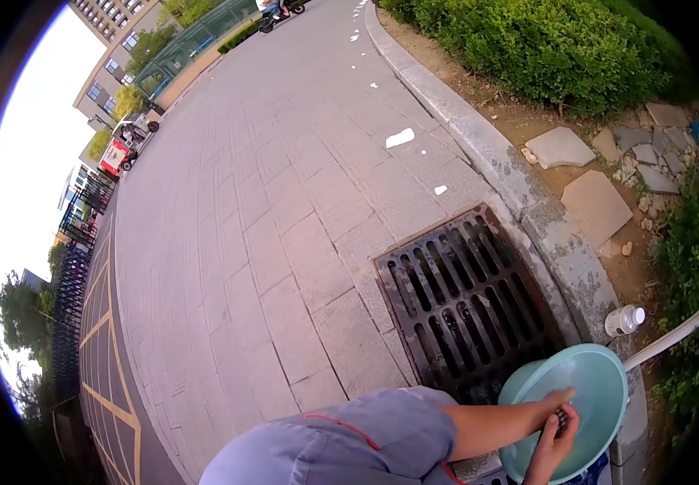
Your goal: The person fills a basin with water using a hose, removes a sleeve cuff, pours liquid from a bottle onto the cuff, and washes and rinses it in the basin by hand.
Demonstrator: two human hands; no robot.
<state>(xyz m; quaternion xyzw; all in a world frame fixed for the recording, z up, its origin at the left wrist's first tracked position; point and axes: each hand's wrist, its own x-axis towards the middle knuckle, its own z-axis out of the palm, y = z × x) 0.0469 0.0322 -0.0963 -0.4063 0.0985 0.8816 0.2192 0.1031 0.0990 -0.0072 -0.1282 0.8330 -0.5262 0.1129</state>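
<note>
A pale green plastic basin (519, 384) stands at the lower right, partly over the iron drain grate (446, 303). Both my hands are inside it. My left hand (558, 401), at the end of a bare forearm below a grey sleeve, has its fingers pressed together; what they hold, if anything, is hidden. Just below it, my right hand (555, 446) is closed around a small dark, knobbly-looking thing (561, 421) between the two hands, too small to name. A white bottle (624, 321) stands on the kerb beyond the basin's rim.
A pale pipe or hose (677, 333) meets the basin's right rim. The stone kerb (479, 145) borders soil with flat stone slabs (597, 208) and green bushes (543, 56). Paving (285, 234) stretches left. A red and white vehicle (123, 147) and a scooter rider (278, 10) are far off.
</note>
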